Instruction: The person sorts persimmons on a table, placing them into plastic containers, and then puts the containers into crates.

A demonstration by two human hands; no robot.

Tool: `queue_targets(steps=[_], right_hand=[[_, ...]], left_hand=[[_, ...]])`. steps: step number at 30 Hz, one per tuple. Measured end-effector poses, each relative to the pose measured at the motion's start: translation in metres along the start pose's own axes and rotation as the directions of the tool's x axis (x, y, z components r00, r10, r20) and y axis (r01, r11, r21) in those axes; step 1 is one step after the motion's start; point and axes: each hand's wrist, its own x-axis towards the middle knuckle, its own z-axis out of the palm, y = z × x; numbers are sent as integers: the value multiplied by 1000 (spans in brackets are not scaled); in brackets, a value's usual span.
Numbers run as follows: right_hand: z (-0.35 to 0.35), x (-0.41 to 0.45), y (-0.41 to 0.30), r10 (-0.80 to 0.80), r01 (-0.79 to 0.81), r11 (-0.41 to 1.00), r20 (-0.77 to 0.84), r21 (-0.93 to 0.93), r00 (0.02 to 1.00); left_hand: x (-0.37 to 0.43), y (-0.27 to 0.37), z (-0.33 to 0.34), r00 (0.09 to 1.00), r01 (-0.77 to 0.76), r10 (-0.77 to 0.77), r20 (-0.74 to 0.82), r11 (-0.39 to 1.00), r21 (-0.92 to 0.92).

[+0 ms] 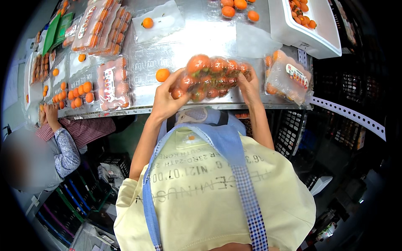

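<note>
Both my hands grip a clear plastic clamshell pack [211,77] of orange-red cherry tomatoes, held up over the front edge of the metal table [216,37]. My left hand [169,97] has its left end, thumb underneath and fingers at the side. At the right end, my right hand [250,84] clasps the pack's corner. The pack is tilted, and the tomatoes show through its bumpy plastic. A single loose orange tomato [162,75] rests just left of the pack. Right of my right hand lies a closed labelled pack [287,77].
A white foam box [306,34] holding tomatoes stands at the back right. Stacked filled packs [94,28] are at the back left. Another labelled pack [113,84] and open trays of tomatoes [80,94] line the left. A co-worker [67,147] works at the far left.
</note>
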Motion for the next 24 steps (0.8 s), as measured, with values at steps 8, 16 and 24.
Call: queue_targets(steps=[8,16,24], right_hand=[[7,-5,-30,-291,293,935,44,-199,956],[5,-10,-32,-500,491,827,41,-273,865],[3,-14,-37,-501,464,786,19,-409,865]], left_hand=[[-3,-25,8,998,-67,67,6,997,48],[12,-36,26,994,-93,95,-51,995,47],[27,-42,30,1000,11,-10,18,998,-63]])
